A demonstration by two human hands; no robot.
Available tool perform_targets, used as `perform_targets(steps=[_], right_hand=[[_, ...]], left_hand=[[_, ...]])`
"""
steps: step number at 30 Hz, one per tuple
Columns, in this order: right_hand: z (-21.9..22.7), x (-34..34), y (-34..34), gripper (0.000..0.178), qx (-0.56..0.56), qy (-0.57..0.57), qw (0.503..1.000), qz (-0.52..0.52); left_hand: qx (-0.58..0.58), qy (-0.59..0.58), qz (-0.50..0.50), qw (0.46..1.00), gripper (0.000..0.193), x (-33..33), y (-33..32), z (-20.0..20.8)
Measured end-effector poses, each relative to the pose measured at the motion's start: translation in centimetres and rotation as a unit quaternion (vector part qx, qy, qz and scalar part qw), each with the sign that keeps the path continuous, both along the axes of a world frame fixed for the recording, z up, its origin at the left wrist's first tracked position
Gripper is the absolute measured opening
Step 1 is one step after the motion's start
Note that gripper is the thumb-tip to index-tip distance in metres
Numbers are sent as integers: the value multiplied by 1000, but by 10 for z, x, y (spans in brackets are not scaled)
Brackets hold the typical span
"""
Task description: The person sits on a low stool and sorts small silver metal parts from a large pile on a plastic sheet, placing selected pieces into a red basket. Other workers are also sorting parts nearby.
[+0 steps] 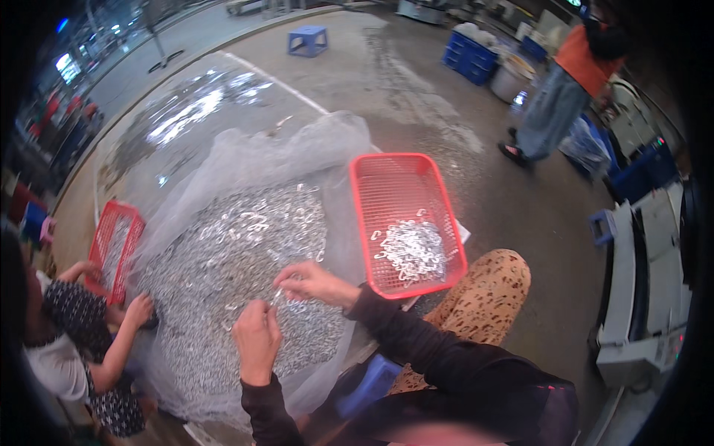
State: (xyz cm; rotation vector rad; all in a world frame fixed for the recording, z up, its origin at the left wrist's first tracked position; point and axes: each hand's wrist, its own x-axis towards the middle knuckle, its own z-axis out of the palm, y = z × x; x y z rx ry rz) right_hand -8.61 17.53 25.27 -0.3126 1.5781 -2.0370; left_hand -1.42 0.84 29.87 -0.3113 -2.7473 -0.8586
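Over one hook heap [223, 275], left hand [256, 340] and right hand [312, 284] both curled, contents unclear, two red baskets [394, 186]

Small pieces [204, 279]: bright, metallic-looking, glossy. Sheet [242, 157]: translucent plastic, wrinkled. Larger basket [394, 186]: red plastic, perforated. Floor [353, 85]: mostly matt, locally glossy.

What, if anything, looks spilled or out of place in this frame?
A glossy floor patch beyond the plastic sheet stands out: it may be spilled water, though glare makes that uncertain. Nothing else looks odd; small shiny pieces lie heaped on the sheet and in the red basket at right.
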Motion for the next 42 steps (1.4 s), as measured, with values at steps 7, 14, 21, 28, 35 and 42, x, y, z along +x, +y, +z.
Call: perform_targets(steps=[7,14,21,28,35,42], right_hand=[[-12,-8,3,21,-59,-68,995,-43],[-48,-14,11,23,26,35,999,-16],[-95,-14,-1,25,395,304,867,17],[-112,-19,3,19,200,-74,977,23],[-82,-38,37,23,-227,-248,941,-16],[-142,-34,1,28,263,55,956,117]], left_hand=[[-34,-106,16,994,11,-9,-5,-10],[107,-60,46,991,20,-8,-16,-53],[42,-302,87,948,32,-26,-48,-108],[-15,-190,50,980,16,-18,3,-211],[-47,-238,21,970,19,-34,-16,-198],[183,-395,78,897,21,-15,-64,-161]])
